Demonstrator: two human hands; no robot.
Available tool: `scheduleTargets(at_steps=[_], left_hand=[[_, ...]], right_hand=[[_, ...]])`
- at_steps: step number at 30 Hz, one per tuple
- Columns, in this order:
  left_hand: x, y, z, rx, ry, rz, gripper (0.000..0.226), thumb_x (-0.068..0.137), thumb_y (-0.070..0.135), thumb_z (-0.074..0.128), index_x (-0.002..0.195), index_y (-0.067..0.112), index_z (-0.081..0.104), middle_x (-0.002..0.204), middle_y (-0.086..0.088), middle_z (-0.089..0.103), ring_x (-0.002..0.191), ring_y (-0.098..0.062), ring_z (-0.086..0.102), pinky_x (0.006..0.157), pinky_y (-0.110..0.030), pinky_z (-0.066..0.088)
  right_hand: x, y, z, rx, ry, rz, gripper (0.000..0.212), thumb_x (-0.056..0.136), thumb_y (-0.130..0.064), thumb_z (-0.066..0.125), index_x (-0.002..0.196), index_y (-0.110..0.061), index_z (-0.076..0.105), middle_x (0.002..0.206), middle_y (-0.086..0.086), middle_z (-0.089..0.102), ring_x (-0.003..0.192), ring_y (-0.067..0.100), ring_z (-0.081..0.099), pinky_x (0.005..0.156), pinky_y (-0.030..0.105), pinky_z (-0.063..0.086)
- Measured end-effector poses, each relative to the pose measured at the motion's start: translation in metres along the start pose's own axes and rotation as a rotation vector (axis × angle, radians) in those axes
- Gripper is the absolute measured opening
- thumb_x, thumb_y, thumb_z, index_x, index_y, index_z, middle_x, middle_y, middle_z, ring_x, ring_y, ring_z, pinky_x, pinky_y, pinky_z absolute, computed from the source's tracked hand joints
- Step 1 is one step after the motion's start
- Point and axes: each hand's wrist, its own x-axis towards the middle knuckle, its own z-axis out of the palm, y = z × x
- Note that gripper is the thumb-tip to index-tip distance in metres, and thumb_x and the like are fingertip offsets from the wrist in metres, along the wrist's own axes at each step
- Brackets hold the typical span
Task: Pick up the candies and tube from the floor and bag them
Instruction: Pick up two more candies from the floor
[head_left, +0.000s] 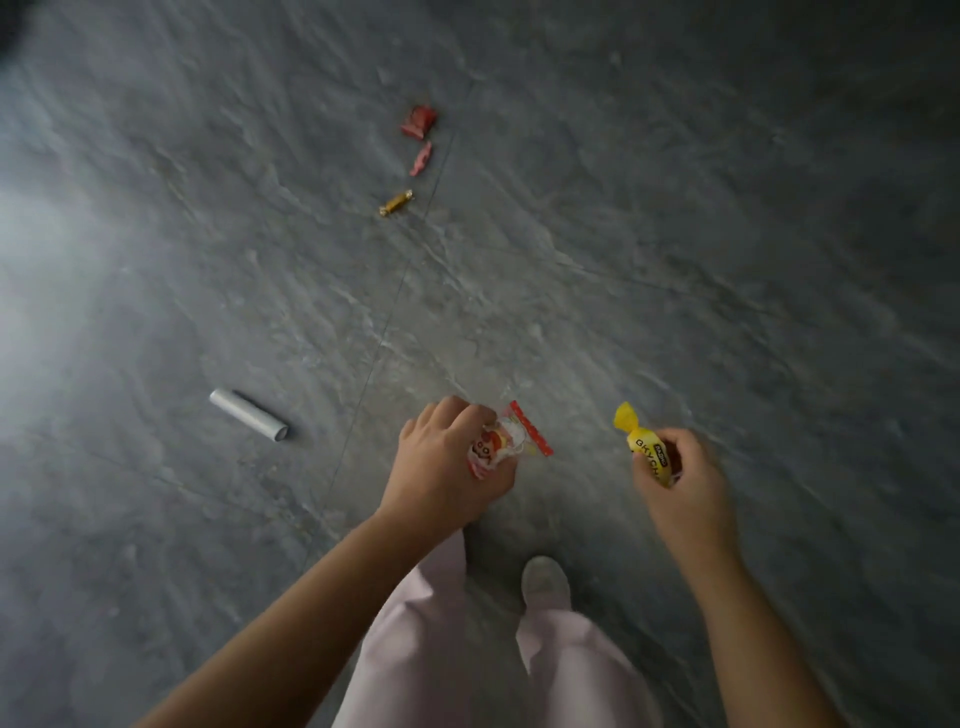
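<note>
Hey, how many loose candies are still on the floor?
3, lined up ahead: red candy farthest, pink candy next, gold candy nearest. The yellow candy is in the right hand; legs may hide others.

I wear loose, pale pink trousers (571, 670) that fall wide over my legs. The rounded toe of one pale shoe (545, 579) shows beneath them. My left hand (441, 467) and right hand (685, 488) are bare, and so are my forearms (291, 613).
</note>
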Motion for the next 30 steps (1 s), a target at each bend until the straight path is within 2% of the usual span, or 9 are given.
scheduleTargets(at_steps=[3,7,12,16,21,25,28,30], left_hand=[[-0.012,0.044,-0.023,0.011,-0.058,0.072,0.051,0.066,0.050,0.052,0.097,0.011,0.064,0.088,-0.008,0.062,0.081,-0.030,0.059,0.075,-0.035,0.037],[-0.029,0.091,-0.047,0.002,-0.130,0.167,0.048,0.065,0.050,0.053,0.091,0.011,0.065,0.082,-0.007,0.062,0.075,-0.030,0.061,0.070,-0.034,0.040],[-0.041,0.136,-0.076,0.015,-0.223,0.361,0.047,0.066,0.051,0.053,0.090,0.012,0.064,0.082,-0.007,0.062,0.073,-0.029,0.061,0.066,-0.034,0.043],[-0.037,0.165,-0.096,0.019,-0.289,0.506,0.047,0.066,0.051,0.052,0.088,0.011,0.064,0.080,-0.007,0.061,0.070,-0.028,0.061,0.061,-0.034,0.045],[-0.025,0.202,-0.115,0.008,-0.350,0.705,0.045,0.068,0.050,0.051,0.086,0.011,0.064,0.079,-0.005,0.060,0.073,-0.028,0.059,0.064,-0.038,0.048],[-0.022,0.238,-0.117,-0.010,-0.431,0.861,0.046,0.069,0.053,0.049,0.084,0.011,0.065,0.077,-0.005,0.060,0.072,-0.024,0.058,0.067,-0.031,0.043],[-0.028,0.267,-0.108,-0.022,-0.509,0.964,0.051,0.068,0.056,0.048,0.090,0.013,0.066,0.082,-0.005,0.061,0.078,-0.023,0.057,0.069,-0.023,0.036],[-0.036,0.288,-0.098,-0.035,-0.570,1.039,0.055,0.068,0.057,0.048,0.096,0.012,0.065,0.085,-0.005,0.061,0.081,-0.023,0.057,0.071,-0.024,0.037]], right_hand=[[-0.033,-0.007,-0.054,0.036,0.069,0.049,0.015,0.076,-0.011,0.065,0.086,-0.017,0.055,0.088,0.011,0.056,0.076,0.028,0.053,0.067,0.043,0.046],[-0.081,-0.018,-0.112,0.031,0.130,0.105,0.015,0.077,-0.012,0.064,0.087,-0.016,0.054,0.088,0.011,0.056,0.070,0.022,0.051,0.063,0.035,0.042],[-0.135,-0.042,-0.162,0.030,0.215,0.137,0.017,0.077,-0.012,0.066,0.091,-0.012,0.057,0.086,0.005,0.053,0.074,0.020,0.051,0.063,0.030,0.037],[-0.175,-0.059,-0.184,0.016,0.338,0.165,0.015,0.073,-0.005,0.068,0.085,-0.008,0.060,0.078,0.005,0.053,0.066,0.019,0.050,0.057,0.021,0.031],[-0.220,-0.073,-0.194,0.078,0.473,0.262,0.030,0.071,-0.002,0.068,0.077,-0.026,0.051,0.072,-0.013,0.046,0.066,0.004,0.048,0.064,0.006,0.034],[-0.249,-0.082,-0.201,0.101,0.626,0.388,0.025,0.073,-0.003,0.068,0.079,-0.024,0.055,0.074,-0.013,0.049,0.069,0.006,0.049,0.061,0.011,0.035],[-0.271,-0.087,-0.204,0.116,0.799,0.489,0.027,0.072,-0.002,0.068,0.077,-0.025,0.054,0.077,-0.003,0.053,0.068,0.014,0.051,0.058,0.013,0.033],[-0.289,-0.086,-0.207,0.131,0.892,0.560,0.027,0.071,-0.002,0.067,0.076,-0.025,0.053,0.075,-0.004,0.052,0.066,0.010,0.049,0.059,0.011,0.034]])
